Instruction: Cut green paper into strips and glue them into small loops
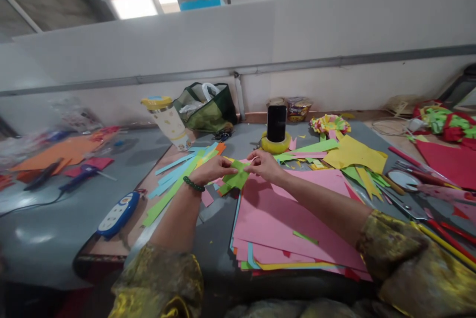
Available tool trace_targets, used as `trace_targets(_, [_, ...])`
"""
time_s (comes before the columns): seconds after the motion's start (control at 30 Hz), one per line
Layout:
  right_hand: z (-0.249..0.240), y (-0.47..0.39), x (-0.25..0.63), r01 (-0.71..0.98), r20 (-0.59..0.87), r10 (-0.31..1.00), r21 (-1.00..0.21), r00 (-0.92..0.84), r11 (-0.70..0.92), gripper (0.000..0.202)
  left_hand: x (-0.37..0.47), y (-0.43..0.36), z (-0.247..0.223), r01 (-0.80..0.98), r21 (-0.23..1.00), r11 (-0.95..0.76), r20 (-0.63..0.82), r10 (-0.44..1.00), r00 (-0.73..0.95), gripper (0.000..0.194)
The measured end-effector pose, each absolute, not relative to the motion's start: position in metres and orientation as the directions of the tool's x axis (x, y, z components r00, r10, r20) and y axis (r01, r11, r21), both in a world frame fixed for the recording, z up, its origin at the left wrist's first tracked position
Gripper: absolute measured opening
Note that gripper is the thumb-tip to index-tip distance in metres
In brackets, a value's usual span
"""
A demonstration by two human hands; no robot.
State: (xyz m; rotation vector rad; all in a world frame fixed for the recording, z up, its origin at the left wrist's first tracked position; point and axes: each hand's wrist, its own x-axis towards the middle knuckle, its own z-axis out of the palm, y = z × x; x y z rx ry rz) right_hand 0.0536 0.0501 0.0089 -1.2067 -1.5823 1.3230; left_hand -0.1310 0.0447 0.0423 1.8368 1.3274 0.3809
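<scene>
A small piece of green paper (235, 179), which looks folded or crossed, hangs between my hands above the table. On its left edge, the thumb and fingers of my left hand (214, 169) are closed in a pinch. My right hand (265, 166) pinches the opposite edge. Beneath my right forearm lies a stack of pink paper (282, 214), with other colours showing at its lower edge and a thin green scrap (305, 237) on top. Blue and green paper strips (171, 179) fan out beside my left hand.
A phone (276, 123) stands in a yellow tape roll (275, 144) behind my hands. Further left are a tumbler (167, 122), a green mesh bag (215, 107) and a blue-white device (118, 214). Yellow paper (357, 154), scissors (403, 204) and pens lie right; a glue gun (80, 176) lies far left.
</scene>
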Motion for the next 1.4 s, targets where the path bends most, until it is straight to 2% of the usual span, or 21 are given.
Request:
trace_targets(0.23, [0.012,0.048,0.067,0.206,-0.097,0.966,-0.977,-0.241,-0.047,0.031,-0.142,0.051,0.038,0.755,0.649,-0.092,-0.206,0.934,0.291,0.036])
trace_targets(0.33, [0.016,0.044,0.073,0.193,-0.127,0.962,-0.978,-0.243,-0.080,0.031,-0.136,0.047,0.042,0.785,0.610,-0.105,-0.068,0.981,0.184,0.028])
trace_targets(0.4, [0.020,0.041,0.077,0.184,-0.141,0.958,-0.978,-0.248,-0.096,0.029,-0.127,0.040,0.046,0.770,0.620,-0.150,0.047,0.987,0.154,0.033])
trace_targets(0.47, [0.023,0.036,0.080,0.173,-0.149,0.957,-0.979,-0.250,-0.107,0.027,-0.113,0.032,0.046,0.698,0.683,-0.216,0.063,0.969,0.239,0.038])
trace_targets(0.6, [0.024,0.028,0.084,0.146,-0.109,0.959,-0.987,-0.263,-0.072,0.021,-0.089,0.020,0.039,0.574,0.785,-0.233,-0.066,0.890,0.451,0.034])
trace_targets(0.67, [0.021,0.024,0.085,0.186,-0.082,0.944,-0.982,-0.318,-0.023,0.016,-0.088,0.020,0.038,0.558,0.802,-0.214,-0.099,0.873,0.477,0.034])
trace_targets(0.73, [0.018,0.022,0.087,0.304,-0.088,0.905,-0.952,-0.416,0.047,0.017,-0.096,0.024,0.043,0.507,0.847,-0.156,-0.108,0.885,0.453,0.034])
trace_targets(0.83, [0.011,0.018,0.090,0.451,-0.118,0.861,-0.882,-0.495,0.138,0.023,-0.119,0.031,0.055,0.274,0.961,0.029,-0.106,0.957,0.270,0.031])
trace_targets(0.9, [0.007,0.015,0.093,0.487,-0.125,0.861,-0.860,-0.494,0.154,0.021,-0.138,0.035,0.064,-0.020,0.995,0.093,-0.090,0.990,0.105,0.027])
trace_targets(1.0, [0.004,0.014,0.097,0.547,-0.150,0.856,-0.819,-0.494,0.171,0.015,-0.158,0.038,0.073,-0.372,0.928,-0.021,0.000,0.998,-0.056,0.021])
trace_targets(1.07, [0.005,0.013,0.099,0.581,-0.165,0.852,-0.793,-0.497,0.185,0.009,-0.162,0.039,0.075,-0.442,0.891,-0.102,0.064,0.993,-0.099,0.021])
trace_targets(1.1, [0.008,0.012,0.100,0.592,-0.171,0.851,-0.783,-0.496,0.188,0.005,-0.160,0.039,0.075,-0.423,0.899,-0.111,0.079,0.993,-0.093,0.021])
trace_targets(1.17, [0.017,0.004,0.104,0.636,-0.166,0.856,-0.740,-0.490,0.220,0.022,-0.149,0.039,0.071,-0.355,0.931,-0.085,0.076,0.996,-0.040,0.022])
trace_targets(1.23, [0.029,-0.013,0.111,0.720,-0.132,0.867,-0.623,-0.481,0.305,0.043,-0.130,0.035,0.063,-0.223,0.974,-0.029,0.044,0.997,0.065,0.026])
trace_targets(1.27, [0.035,-0.024,0.116,0.766,-0.106,0.870,-0.533,-0.481,0.359,0.047,-0.118,0.031,0.058,-0.151,0.988,-0.011,0.031,0.991,0.128,0.029])
trace_targets(1.33, [0.045,-0.052,0.131,0.812,-0.060,0.863,-0.377,-0.502,0.446,0.039,-0.091,0.020,0.047,0.140,0.988,-0.060,0.014,0.951,0.309,0.029])
trace_targets(1.4, [0.051,-0.080,0.155,0.816,0.029,0.874,-0.343,-0.485,0.465,0.028,-0.066,0.006,0.035,0.332,0.926,-0.181,-0.004,0.873,0.488,0.030])
